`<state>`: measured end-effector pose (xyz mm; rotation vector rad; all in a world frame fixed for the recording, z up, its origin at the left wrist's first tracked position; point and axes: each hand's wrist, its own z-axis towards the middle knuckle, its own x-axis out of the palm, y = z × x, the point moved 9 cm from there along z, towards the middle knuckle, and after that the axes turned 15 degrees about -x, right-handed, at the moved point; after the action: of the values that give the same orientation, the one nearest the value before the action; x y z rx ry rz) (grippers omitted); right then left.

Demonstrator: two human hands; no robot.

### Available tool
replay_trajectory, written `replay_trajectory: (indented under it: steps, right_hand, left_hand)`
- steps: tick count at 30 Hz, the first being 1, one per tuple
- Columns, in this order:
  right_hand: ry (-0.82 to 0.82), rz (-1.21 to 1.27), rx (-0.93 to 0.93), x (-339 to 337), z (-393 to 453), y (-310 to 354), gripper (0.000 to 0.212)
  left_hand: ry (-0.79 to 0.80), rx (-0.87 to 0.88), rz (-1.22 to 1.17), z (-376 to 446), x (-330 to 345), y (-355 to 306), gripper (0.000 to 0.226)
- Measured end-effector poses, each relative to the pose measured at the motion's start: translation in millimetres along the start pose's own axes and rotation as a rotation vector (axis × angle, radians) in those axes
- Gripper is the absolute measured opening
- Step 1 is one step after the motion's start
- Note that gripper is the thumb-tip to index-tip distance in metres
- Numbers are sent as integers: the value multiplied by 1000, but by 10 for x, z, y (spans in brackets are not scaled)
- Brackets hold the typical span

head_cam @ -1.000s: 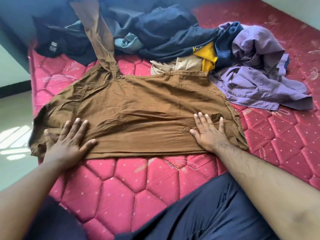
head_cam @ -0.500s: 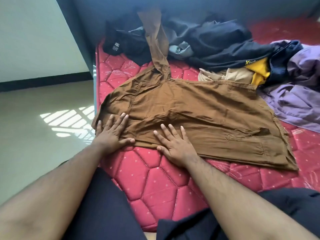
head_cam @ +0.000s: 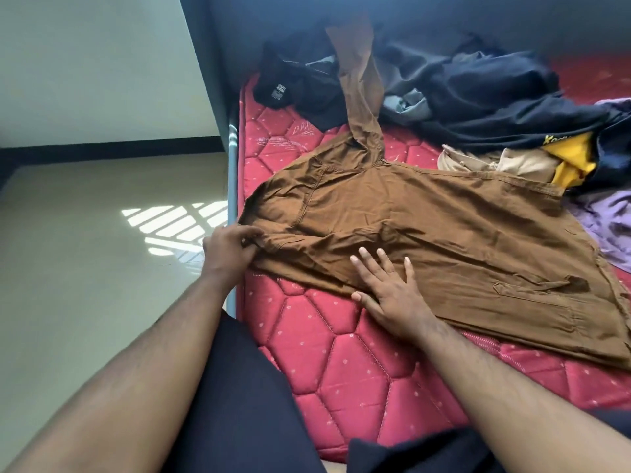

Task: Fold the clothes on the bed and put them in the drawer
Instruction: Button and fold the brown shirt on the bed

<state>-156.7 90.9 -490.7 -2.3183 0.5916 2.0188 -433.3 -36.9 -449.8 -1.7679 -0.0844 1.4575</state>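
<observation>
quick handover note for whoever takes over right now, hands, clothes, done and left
Left hand pinches the brown shirt at its left end, at the mattress edge.
Right hand lies flat, pressing the shirt's near edge.
Shirt is spread on the mattress, one sleeve trailing up onto the pile of unfolded clothes behind it.
Done: shirt laid out.
Left: fold it, fold the pile, put all in the drawer, which is not in view.

Red quilted mattress [head_cam: 341, 353] carries everything here. A brown shirt [head_cam: 426, 233] lies spread flat across it, under the right hand [head_cam: 389, 295] and running out to the left hand [head_cam: 228, 249] at the bed's edge. Beyond both hands sits a heap: black garment [head_cam: 290, 80], dark navy clothes [head_cam: 485, 97], a beige piece [head_cam: 495, 162], something yellow [head_cam: 570, 165], and purple fabric [head_cam: 604, 216] far off the right hand's side.
</observation>
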Motion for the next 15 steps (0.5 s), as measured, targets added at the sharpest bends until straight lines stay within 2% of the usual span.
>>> replay_trajectory:
  steps: [3,9,12,15]
  right_hand:
    - [39,-41,14,104,21,28,71]
    - [79,-50,59,143,-281,-219,69]
    - [77,7,201,231,-659,-411,71]
    - [131,85,306,267,-1022,-568,65]
  left_hand:
    - [40,-174,-180,59,-23,207,20]
    - [101,-378,-211,36,46,423,11]
    - [84,-424,-164,-6,7,469,17]
    - [78,-419,-24,-136,1,373,8]
